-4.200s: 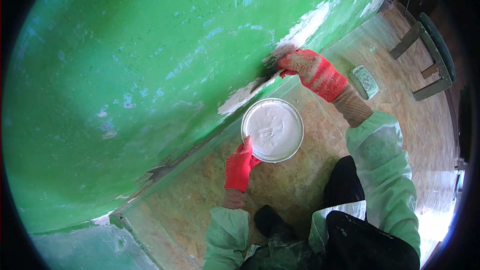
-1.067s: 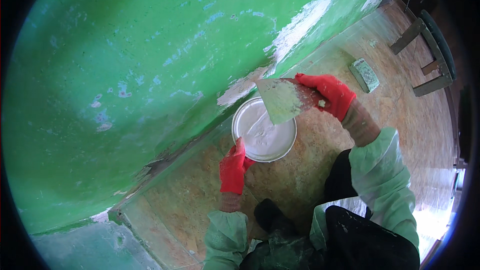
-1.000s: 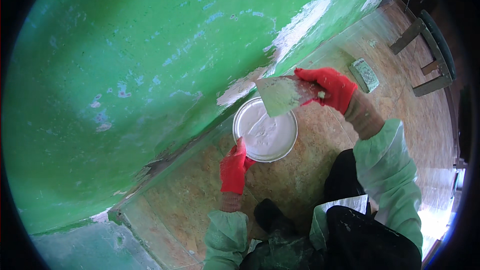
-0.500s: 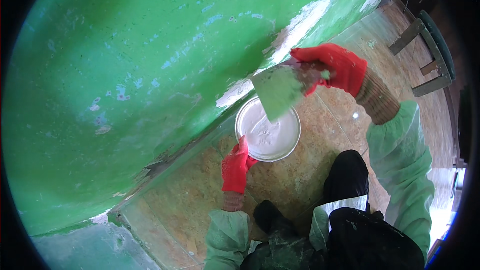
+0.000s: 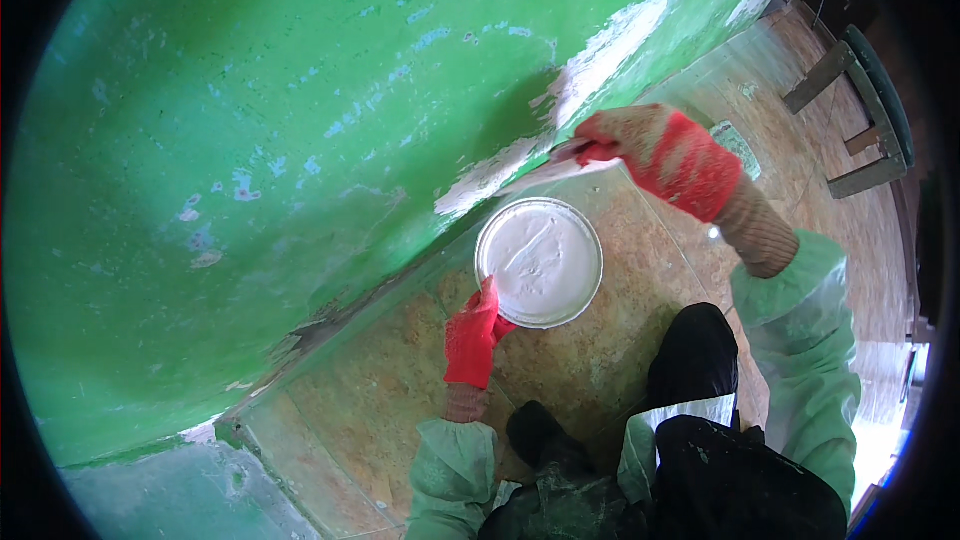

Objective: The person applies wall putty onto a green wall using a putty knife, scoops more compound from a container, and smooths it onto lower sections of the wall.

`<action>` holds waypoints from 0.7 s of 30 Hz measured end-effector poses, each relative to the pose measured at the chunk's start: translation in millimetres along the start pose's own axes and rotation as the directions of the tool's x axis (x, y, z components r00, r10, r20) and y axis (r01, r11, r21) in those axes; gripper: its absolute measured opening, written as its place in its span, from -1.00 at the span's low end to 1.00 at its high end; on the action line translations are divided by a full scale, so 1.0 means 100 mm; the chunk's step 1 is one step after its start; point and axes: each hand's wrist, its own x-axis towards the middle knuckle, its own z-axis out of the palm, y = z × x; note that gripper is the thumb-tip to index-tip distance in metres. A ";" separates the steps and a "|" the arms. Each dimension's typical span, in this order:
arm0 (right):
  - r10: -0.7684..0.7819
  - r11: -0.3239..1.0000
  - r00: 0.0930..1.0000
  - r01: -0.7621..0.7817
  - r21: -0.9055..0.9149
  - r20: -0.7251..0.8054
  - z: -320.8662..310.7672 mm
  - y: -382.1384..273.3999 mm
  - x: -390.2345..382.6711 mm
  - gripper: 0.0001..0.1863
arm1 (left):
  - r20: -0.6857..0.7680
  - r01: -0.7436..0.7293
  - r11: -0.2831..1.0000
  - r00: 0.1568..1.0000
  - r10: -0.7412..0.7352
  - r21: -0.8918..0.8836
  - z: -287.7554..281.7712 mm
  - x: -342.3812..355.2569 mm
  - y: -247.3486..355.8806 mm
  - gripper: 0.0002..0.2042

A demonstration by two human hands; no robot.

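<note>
Scraper [image 5: 548, 176] sits in the right hand [image 5: 660, 155], closed around its handle end; blade pale, seen at a shallow angle, near the floor's wall-side edge and just beyond the bucket; cannot tell if it touches the wall [image 5: 300, 70]; bucket [image 5: 600, 270] is round, top-on to the camera, near that same floor edge; cannot tell whether it rests on the floor or is held up; white paste [image 5: 545, 265] inside it, surface ridged and dented; left hand [image 5: 472, 335] grips the bucket's lower-left side, thumb at the rim, other fingers mostly hidden; both hands in red gloves, right one smeared pale over the back; wall is green, scuffed, with a long white patch [image 5: 618, 50] low down beyond the right hand; floor [image 5: 630, 320] brown, tiled; greenish block [image 5: 738, 148] on it, partly behind the right hand; dark stool [image 5: 868, 105] farther right, toward the floor's far-right edge.
</note>
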 end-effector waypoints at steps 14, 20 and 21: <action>-0.089 0.996 0.991 0.088 -0.023 -0.099 0.18 -0.01 0.20 -0.79 | -0.043 0.022 1.000 0.999 -0.022 0.005 0.02 0.00 0.04 -0.50; -0.185 0.956 0.980 0.163 -0.245 -0.070 0.34 0.16 0.23 -0.78 | 0.001 0.033 0.999 0.999 -0.033 -0.035 0.06 0.02 0.05 -0.48; -0.057 0.997 0.991 0.050 -0.060 -0.121 0.35 0.21 0.25 -0.79 | 0.002 0.033 0.999 0.999 -0.033 -0.033 0.08 0.01 0.04 -0.49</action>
